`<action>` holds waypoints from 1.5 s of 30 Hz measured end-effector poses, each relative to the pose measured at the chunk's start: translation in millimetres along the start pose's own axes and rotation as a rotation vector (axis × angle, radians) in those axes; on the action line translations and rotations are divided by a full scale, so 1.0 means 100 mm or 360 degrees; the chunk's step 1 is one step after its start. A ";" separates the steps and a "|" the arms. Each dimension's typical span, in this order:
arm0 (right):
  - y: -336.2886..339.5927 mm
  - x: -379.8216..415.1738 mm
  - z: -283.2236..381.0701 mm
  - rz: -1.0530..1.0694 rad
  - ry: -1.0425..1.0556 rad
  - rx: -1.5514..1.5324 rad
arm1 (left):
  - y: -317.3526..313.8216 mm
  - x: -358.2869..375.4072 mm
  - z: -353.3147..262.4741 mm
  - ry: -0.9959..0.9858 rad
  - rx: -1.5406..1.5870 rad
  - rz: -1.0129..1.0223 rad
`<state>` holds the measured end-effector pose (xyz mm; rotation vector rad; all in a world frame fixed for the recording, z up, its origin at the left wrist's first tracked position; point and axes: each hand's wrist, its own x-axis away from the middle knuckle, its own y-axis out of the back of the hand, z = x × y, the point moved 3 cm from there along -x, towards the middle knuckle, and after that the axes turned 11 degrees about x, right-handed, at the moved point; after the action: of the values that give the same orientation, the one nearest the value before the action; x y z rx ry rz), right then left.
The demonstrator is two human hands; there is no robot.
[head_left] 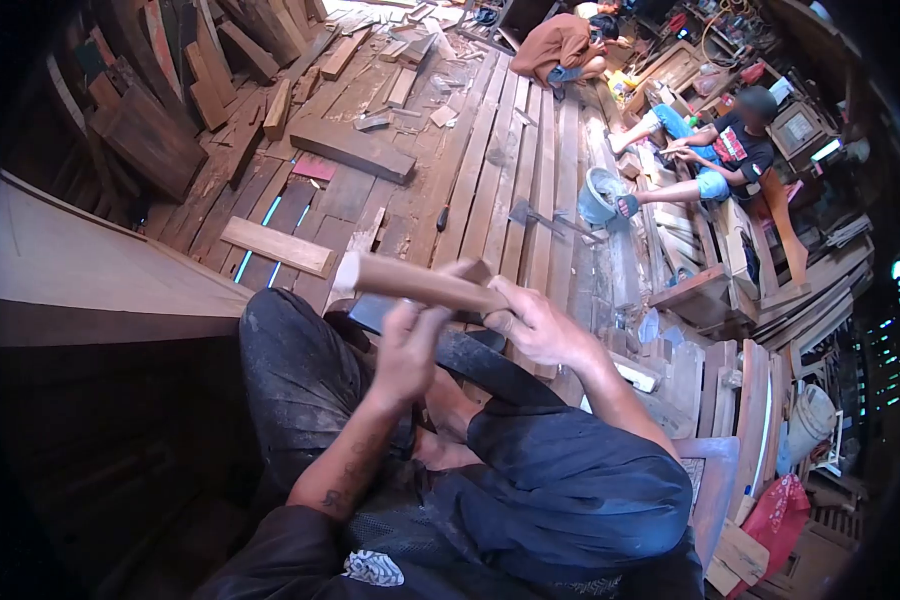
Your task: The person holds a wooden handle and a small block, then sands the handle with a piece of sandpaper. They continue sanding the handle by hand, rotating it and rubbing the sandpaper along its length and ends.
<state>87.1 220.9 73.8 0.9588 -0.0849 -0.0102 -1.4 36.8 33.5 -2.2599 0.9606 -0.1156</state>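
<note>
A short wooden stick (420,284), round and pale brown, is lying almost level in the middle of the frame, tilting slightly down toward the right. Its cut, lighter end is pointing left and showing bare, while its right end is disappearing inside the right hand (542,325) gripping it, with the left hand (407,352) touching its underside.

The wooden stick (420,284) I hold is light brown with a pale end. My trousers (560,480) are dark blue-black with grey dusty marks. The floor planks (490,170) are brown and grey. At the upper right of the frame, a bucket (598,196) is light blue. A person there wears blue shorts (712,183) and a black shirt (745,150) with red and white print. At the lower right, a bag (778,515) is red.
</note>
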 end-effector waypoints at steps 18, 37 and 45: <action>-0.04 0.05 -0.02 -0.0097 -0.0006 -0.0107 | -0.06 0.03 0.12 0.0021 0.0060 0.0005; -0.11 0.05 -0.14 0.0091 -0.0166 -0.0084 | 0.02 -0.08 -0.22 -0.0246 0.0243 -0.0069; -0.12 0.04 -0.13 -0.0034 -0.0079 -0.0124 | -0.13 -0.05 -0.12 -0.0203 0.0064 0.0115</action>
<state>92.3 224.2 57.4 0.8819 -0.1193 -0.0565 -1.0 40.2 52.1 -2.1649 0.9621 0.0405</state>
